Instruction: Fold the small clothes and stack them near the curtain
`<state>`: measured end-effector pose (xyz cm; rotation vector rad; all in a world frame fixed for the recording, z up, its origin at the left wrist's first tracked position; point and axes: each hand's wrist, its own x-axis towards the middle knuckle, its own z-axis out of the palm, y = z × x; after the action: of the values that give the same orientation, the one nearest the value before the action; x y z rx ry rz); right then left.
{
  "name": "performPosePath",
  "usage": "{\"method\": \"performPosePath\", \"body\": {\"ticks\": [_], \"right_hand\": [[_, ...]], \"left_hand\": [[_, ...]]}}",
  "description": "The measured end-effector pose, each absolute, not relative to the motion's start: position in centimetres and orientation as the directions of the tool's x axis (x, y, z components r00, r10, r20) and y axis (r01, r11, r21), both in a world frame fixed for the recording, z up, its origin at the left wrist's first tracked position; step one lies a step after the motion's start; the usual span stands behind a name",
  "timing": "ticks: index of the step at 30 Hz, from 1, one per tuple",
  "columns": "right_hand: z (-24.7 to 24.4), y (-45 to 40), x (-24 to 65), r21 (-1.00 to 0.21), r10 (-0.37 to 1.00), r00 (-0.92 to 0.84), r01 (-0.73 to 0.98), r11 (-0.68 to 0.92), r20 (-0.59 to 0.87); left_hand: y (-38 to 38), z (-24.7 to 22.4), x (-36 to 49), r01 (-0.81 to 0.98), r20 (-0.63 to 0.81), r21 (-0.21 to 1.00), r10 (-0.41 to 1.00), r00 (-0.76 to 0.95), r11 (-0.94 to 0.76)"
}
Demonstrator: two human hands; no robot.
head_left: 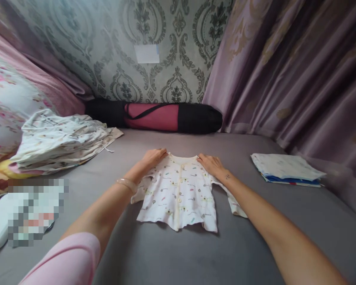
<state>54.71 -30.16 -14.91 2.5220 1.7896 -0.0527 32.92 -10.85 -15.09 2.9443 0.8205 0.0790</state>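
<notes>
A small white printed shirt [178, 194] with buttons down its front lies spread flat on the grey sheet [184, 257], collar at the far side, sleeves out to both sides. My left hand [156, 157] pinches its left shoulder beside the collar. At the right shoulder, my right hand [210, 163] has its fingers closed on the cloth. My forearms partly cover the sleeves.
Light printed clothes [59, 138] are heaped at the left, near a floral cushion [8, 99]. A folded cloth stack [287, 168] sits at the right. A black and pink roll bag [154, 116] lies along the wall. Something white [0, 221] and a blurred item are at the near left.
</notes>
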Motion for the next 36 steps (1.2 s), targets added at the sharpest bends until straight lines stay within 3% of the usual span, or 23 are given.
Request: {"method": "performPosePath", "body": {"ticks": [10, 13, 15, 17, 19, 23, 26, 32, 36], "right_hand": [[-16.2, -28.7, 56.4, -0.117, 0.926, 0.378, 0.919, -0.375, -0.002], [-16.0, -28.4, 57.3, -0.297, 0.886, 0.462, 0.842, -0.45, -0.034], [-15.6, -28.7, 58.2, -0.487, 0.859, 0.502, 0.727, -0.484, -0.103], [-15.1, -29.6, 59.1, -0.677, 0.822, 0.527, 0.527, -0.514, -0.214], [-14.7, -30.9, 59.7, -0.782, 0.779, 0.532, 0.307, -0.542, -0.332], [-14.3, -33.8, 59.8, -0.802, 0.731, 0.508, 0.121, -0.585, -0.456], [-14.2, -35.3, 59.5, -0.784, 0.706, 0.475, 0.052, -0.619, -0.526], [-14.4, -37.8, 59.7, -0.78, 0.701, 0.394, -0.072, -0.621, -0.594], [-14.6, -40.2, 60.4, -0.786, 0.724, 0.364, -0.034, -0.618, -0.585]], "left_hand": [[-9.7, -15.8, 34.4, 0.545, -0.005, 0.064, 0.546, 0.838, -0.836], [-10.7, -15.2, 34.7, 0.614, -0.012, 0.02, 0.613, 0.79, -0.789], [-11.6, -14.4, 35.0, 0.635, 0.038, -0.024, 0.634, 0.772, -0.772], [-12.9, -13.7, 35.4, 0.597, 0.077, -0.011, 0.594, 0.801, -0.802], [-14.4, -13.2, 36.0, 0.495, 0.078, 0.073, 0.5, 0.863, -0.866], [-17.7, -13.8, 38.6, 0.183, 0.079, 0.274, 0.212, 0.974, -0.944], [-19.8, -15.4, 41.2, 0.068, 0.112, 0.338, 0.112, 0.987, -0.939], [-22.4, -18.7, 44.3, 0.146, 0.205, 0.309, 0.216, 0.955, -0.94], [-23.6, -19.7, 44.4, 0.289, 0.176, 0.279, 0.344, 0.922, -0.916]]}}
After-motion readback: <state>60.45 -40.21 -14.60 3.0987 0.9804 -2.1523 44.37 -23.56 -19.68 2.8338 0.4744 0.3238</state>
